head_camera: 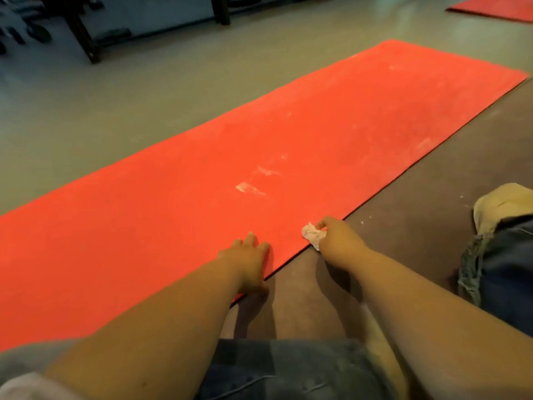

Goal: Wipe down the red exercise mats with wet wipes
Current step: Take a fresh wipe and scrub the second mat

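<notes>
So far: you seem early in the job; the long, flat red foam exercise mat [288, 134] shows pale dusty smears [248, 188] across its middle and far end.
Left to do: by my judgement nearly the whole surface, plus a second red mat [496, 8] at the upper right of the frame.
Mat position: it lies flat on the grey floor [115, 90], running from lower left to upper right.
Left hand [251, 262]: your fingers are straight, pressing the mat's near edge at lower centre.
Right hand [337, 241]: your fingers curl round a crumpled white wet wipe [313, 235] at that same edge.
</notes>
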Demonstrator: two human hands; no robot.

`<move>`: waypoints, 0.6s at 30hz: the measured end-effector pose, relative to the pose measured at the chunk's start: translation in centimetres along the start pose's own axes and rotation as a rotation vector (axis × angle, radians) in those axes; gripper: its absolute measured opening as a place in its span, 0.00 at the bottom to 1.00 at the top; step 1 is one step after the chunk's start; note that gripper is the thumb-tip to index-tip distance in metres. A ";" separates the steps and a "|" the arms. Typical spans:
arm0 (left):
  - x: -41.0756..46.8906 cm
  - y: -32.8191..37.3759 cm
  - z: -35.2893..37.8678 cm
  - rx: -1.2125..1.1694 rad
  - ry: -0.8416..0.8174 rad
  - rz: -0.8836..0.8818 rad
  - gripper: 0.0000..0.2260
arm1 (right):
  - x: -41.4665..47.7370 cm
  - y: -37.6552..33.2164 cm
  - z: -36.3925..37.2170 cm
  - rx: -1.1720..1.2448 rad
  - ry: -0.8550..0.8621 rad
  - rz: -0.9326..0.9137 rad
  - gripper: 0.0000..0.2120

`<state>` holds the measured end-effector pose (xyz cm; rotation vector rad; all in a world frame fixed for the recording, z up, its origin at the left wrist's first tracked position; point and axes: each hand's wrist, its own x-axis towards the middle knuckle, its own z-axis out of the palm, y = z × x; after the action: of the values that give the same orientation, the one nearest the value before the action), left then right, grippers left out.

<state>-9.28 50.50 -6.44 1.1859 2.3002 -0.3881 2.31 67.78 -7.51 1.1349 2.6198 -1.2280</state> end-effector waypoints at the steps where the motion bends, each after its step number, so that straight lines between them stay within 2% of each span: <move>1: 0.2 0.0 0.5 0.035 -0.015 0.006 0.47 | 0.2 0.7 0.1 -0.099 -0.003 -0.043 0.15; 3: 0.2 0.0 0.9 0.088 -0.036 0.020 0.45 | 0.5 1.6 0.4 -0.219 0.008 -0.127 0.20; 6: -0.2 0.9 0.9 0.181 0.008 0.022 0.37 | 0.5 2.0 1.4 -0.273 0.015 -0.130 0.24; 9: -0.2 1.9 0.9 0.167 -0.021 -0.111 0.33 | 0.4 1.6 1.7 -0.375 0.027 -0.126 0.26; 12: -0.7 1.4 -0.6 0.138 -0.004 -0.170 0.32 | 0.5 0.7 0.7 -0.539 0.132 -0.154 0.22; 15: -1.8 -0.4 -2.9 0.184 0.124 -0.143 0.30 | 1.0 -2.1 -1.0 -0.595 0.199 -0.227 0.11; 18: -3.7 -1.9 -5.8 0.236 0.286 -0.141 0.22 | 1.6 -6.0 -3.3 -0.672 0.298 -0.342 0.09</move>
<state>-10.84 49.69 0.49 1.2636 2.6531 -0.5882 -1.75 68.41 -1.83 0.8036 3.1443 -0.1216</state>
